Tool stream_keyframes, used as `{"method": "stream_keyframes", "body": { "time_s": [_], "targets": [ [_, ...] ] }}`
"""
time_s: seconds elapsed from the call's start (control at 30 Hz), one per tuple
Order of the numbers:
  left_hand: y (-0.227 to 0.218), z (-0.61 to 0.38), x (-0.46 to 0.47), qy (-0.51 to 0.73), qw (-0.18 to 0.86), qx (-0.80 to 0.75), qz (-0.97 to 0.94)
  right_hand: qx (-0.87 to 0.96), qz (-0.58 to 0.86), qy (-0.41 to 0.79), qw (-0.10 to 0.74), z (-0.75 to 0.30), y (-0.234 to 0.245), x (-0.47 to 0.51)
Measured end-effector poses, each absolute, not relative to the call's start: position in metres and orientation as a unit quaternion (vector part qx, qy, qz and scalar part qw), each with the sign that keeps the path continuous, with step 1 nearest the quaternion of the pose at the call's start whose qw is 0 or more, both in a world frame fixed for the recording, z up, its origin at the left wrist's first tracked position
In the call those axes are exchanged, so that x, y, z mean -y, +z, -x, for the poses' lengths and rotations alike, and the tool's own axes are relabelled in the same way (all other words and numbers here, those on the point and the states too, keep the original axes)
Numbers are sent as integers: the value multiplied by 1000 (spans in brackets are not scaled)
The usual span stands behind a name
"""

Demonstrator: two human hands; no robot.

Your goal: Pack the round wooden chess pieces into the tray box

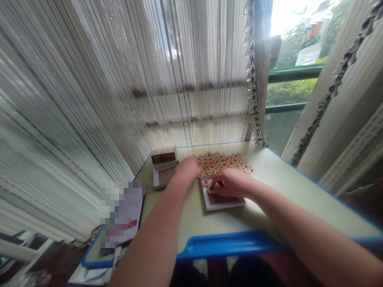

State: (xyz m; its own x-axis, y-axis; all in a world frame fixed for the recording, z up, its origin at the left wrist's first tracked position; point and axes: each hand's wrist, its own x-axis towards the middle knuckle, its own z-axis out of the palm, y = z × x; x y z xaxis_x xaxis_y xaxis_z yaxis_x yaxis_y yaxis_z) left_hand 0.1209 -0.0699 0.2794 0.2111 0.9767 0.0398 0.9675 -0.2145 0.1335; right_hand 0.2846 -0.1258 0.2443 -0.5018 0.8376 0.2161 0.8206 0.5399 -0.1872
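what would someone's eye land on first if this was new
Probably the pale string curtain filling most of the upper view. Then the cluster of round pieces toward the far edge of the table, and the right hand in front, touching a piece in the shallow box.

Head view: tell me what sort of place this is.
Probably a window corner or enclosed balcony in a home: string curtains hang behind a blue-edged table, and greenery shows outside beyond a green rail.
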Motion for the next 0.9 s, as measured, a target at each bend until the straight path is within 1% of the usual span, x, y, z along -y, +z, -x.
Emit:
{"method": "stream_keyframes", "body": {
  "time_s": [0.17,0.5,0.6,0.67,0.77,0.9],
  "targets": [
    [279,-123,72,48,49,-620,-782,874,452,22,177,-281,241,123],
    [268,-136,74,119,1,-673,-730,887,412,41,205,-278,233,121],
    [268,-136,73,135,-15,-667,-732,876,417,51,237,-277,234,121],
    [268,-135,72,138,-19,-664,-735,865,429,29,257,-276,235,120],
    [267,-134,72,134,-17,-662,-737,871,421,-14,252,-274,236,119],
    [267,-134,71,124,-14,-662,-739,893,388,-17,228,-273,236,119]
  ]
}}
